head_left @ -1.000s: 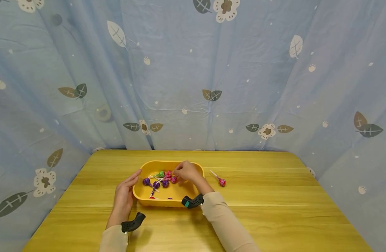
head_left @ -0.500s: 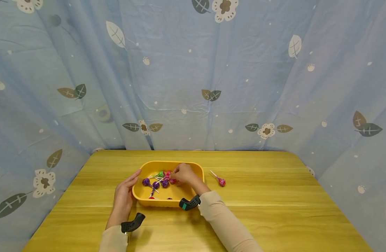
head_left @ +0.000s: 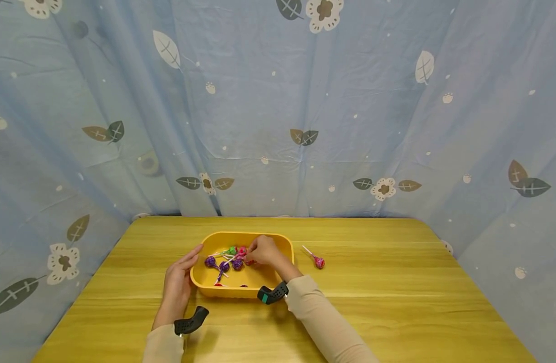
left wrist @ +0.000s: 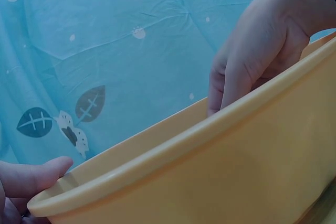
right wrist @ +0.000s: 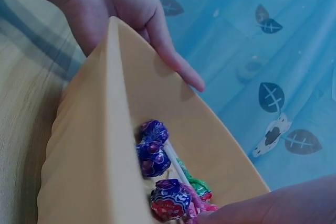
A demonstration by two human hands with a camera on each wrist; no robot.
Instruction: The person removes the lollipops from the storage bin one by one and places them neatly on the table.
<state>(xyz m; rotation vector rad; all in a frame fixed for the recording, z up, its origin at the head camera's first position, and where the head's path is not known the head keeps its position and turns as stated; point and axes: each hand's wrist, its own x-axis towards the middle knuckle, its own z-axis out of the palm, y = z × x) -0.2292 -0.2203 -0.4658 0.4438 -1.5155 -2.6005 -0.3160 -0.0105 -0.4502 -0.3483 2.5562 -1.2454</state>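
A yellow plastic bin stands on the table with several wrapped lollipops inside. My left hand rests against its left end, one finger stretched along the rim. My right hand reaches down into the bin, thumb and fingers pinching at a pink lollipop; the fingertips are partly hidden. Purple lollipops and a green lollipop lie to the left of these fingers. In the left wrist view the bin's wall hides the lollipops, and the right hand dips behind the rim.
Outside the bin, one pink lollipop lies on the wooden table, its white stick pointing to the back left. A blue patterned curtain hangs behind the table and along its sides. Black wrist cameras sit on both wrists.
My right hand has shifted slightly left and lower into the bin, over the pink lollipops, then kept nearly still. The left hand and the bin stay in place.
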